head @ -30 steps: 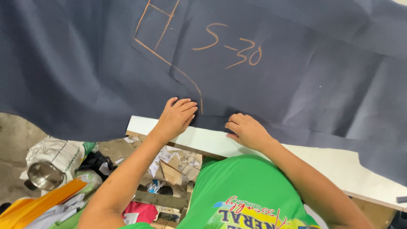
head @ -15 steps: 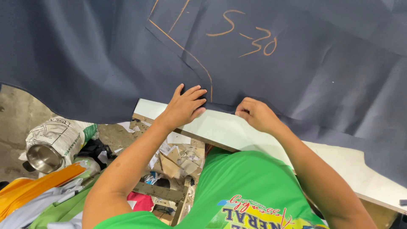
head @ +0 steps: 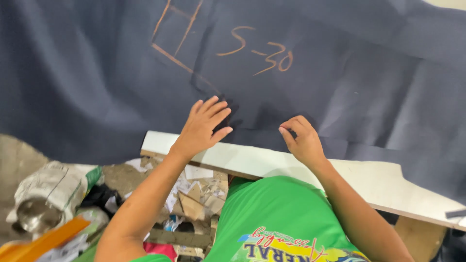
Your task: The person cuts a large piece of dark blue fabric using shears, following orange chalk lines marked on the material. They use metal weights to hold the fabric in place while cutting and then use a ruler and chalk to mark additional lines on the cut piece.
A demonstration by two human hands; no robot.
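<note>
One dark blue cloth with orange chalk lines covers one white table. The left hand lies flat on it, fingers spread; the right hand pinches the cloth's edge with curled fingers. Paper scraps litter the floor below.

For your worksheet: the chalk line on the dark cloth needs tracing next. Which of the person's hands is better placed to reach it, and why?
Probably the left hand: it lies flat on the dark cloth, fingertips beside the orange chalk line. The right hand is curled, further from it.
</note>
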